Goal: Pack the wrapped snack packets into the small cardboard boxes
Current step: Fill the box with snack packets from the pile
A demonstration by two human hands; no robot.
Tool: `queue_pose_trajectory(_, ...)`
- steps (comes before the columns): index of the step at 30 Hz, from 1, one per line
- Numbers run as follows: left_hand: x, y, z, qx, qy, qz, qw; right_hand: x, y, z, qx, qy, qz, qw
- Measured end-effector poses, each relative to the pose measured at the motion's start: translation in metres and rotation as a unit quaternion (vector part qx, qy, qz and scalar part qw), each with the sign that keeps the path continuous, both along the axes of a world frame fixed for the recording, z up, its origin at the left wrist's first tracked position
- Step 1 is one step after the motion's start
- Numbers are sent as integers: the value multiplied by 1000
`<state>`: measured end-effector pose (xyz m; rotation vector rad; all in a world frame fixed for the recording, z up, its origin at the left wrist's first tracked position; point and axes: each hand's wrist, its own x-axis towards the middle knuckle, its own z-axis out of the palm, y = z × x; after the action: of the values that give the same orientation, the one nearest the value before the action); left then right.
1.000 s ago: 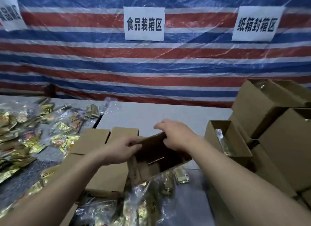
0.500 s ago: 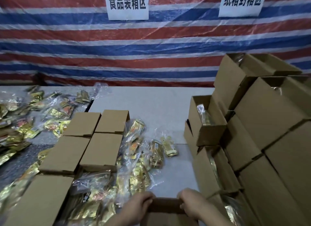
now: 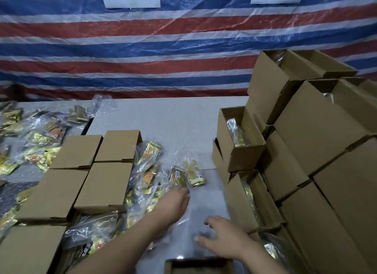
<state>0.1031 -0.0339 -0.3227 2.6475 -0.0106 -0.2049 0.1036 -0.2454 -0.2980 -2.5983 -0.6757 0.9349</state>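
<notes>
- While your left hand [image 3: 173,202] stretches forward with fingers straight, its fingertips just touch the clear wrap of the nearest snack packets [image 3: 193,172], two gold pouches lying just beyond it; it grips nothing yet, which reads as a reach to pick them up.
- Directly below both hands, at the bottom edge of the view, the open box [image 3: 199,266] sits mouth up, placed close to you so a packet travels only a short way to drop in; whether anything lies inside I cannot tell.
- Your right hand [image 3: 222,238] hovers just above and beyond that box with fingers spread and relaxed, holding nothing, likely ready to steady the box or take a packet.
- Left of your left forearm, more packets [image 3: 98,231] spill in a loose heap, keeping supply within reach.
- Further left, closed boxes [image 3: 106,183] lie in flat rows, apparently stock waiting to be opened.
- Right of your right hand, filled boxes [image 3: 240,139] stand stacked with mouths open and gold wrap showing, parked clear of the working spot on the table [image 3: 173,118].
</notes>
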Motion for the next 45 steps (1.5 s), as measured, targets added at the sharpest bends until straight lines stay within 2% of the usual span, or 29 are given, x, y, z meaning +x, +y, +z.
queue_pose_trajectory(2, 52, -6, -5, 133, 20, -67, 989, 8, 1, 3, 24, -5, -31, 999)
queue_pose_trajectory(4, 97, -14, -12, 243, 35, -129, 961, 17, 1, 5, 40, -8, -63, 997)
queue_pose_trajectory(8, 154, -23, -39, 375, 49, -192, 906, 30, -4, 8, 61, -1, -110, 992)
queue_pose_trajectory(13, 178, -28, -87, 450, 97, -220, 860, 36, -24, 1, 83, 13, -151, 985)
queue_pose_trajectory(18, 179, -21, -114, 423, 106, -206, 876, 37, -33, -16, 104, 25, -213, 971)
queue_pose_trajectory(20, 176, -20, -99, 391, 79, -224, 889, 40, -34, -23, 121, 26, -236, 964)
queue_pose_trajectory(22, 169, -20, -71, 306, 49, -207, 928, 43, -32, -24, 154, 31, -263, 952)
queue_pose_trajectory(24, 155, -23, -31, 155, 14, -150, 976, 48, -29, -19, 208, 24, -298, 931)
queue_pose_trajectory(26, 132, -26, 23, -18, -8, -89, 996, 55, -24, 0, 256, 9, -300, 919)
queue_pose_trajectory(28, 103, -29, 78, -151, -36, -32, 987, 65, -20, 29, 312, 14, -260, 914)
queue_pose_trajectory(30, 72, -31, 128, -278, -61, 21, 958, 72, -12, 65, 372, 50, -207, 904)
queue_pose_trajectory(32, 46, -34, 167, -363, -75, 49, 927, 76, -1, 98, 435, 107, -156, 880)
queue_pose_trajectory(34, 25, -38, 192, -403, -74, 64, 910, 74, 9, 122, 481, 142, -128, 856)
queue_pose_trajectory(38, -3, -38, 214, -460, -47, 89, 882, 56, 19, 140, 503, 133, -99, 848)
queue_pose_trajectory(42, -31, -25, 209, -426, 5, 56, 903, 27, 11, 128, 469, 125, -116, 867)
queue_pose_trajectory(45, -66, -13, 171, -438, 40, 97, 893, -3, -4, 103, 448, 119, -172, 869)
